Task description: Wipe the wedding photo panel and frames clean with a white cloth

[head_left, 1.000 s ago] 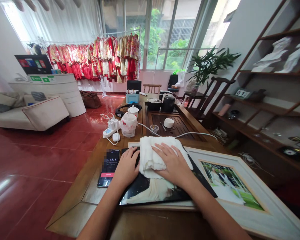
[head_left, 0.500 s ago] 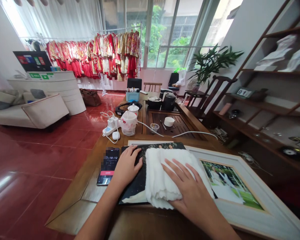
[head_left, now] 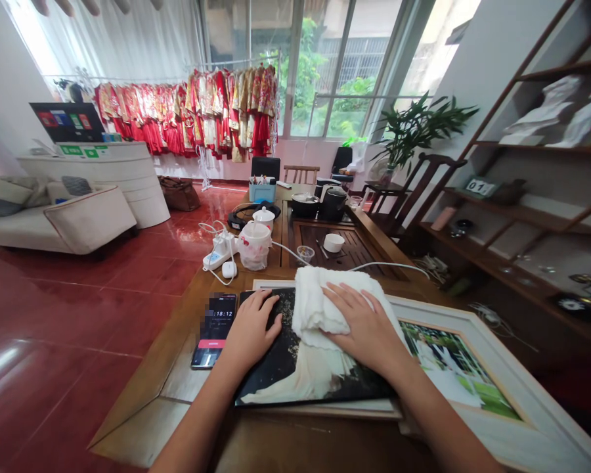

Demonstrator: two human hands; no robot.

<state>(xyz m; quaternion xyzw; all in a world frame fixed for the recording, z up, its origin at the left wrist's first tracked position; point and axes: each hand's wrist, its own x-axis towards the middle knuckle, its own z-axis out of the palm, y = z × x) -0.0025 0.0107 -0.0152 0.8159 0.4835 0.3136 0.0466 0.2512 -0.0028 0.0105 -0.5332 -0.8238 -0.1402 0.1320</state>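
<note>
Left to right, the left hand [head_left: 253,325] lies open and palm down on the left part of a dark photo panel [head_left: 290,360], gripping nothing; well apart from it, the right hand [head_left: 367,322] is spread flat over a folded white towel [head_left: 311,305], pressing rather than clamping it. The panel lies beneath both hands, above a pale-edged board or frame [head_left: 337,410]. The towel covers its far right part; the strip between the hands and the near portion, printed with a pale gown, are uncovered. The work appears to be under way, with the towel in contact; whether the bare areas have been gone over cannot be told.

Surroundings, again left to right: a smartphone [head_left: 217,338] lies just beside the left hand, close enough to be nudged. Beyond that hand on the wooden surface [head_left: 177,355] stand a power strip [head_left: 217,255] and a plastic-wrapped cup [head_left: 253,249]. Beyond the towel, a white bowl [head_left: 333,243] rests on a slatted tea tray [head_left: 362,248], and a white cable [head_left: 394,265] runs near the towel's far edge. A framed photograph [head_left: 456,368] right of the right hand limits room there.
</note>
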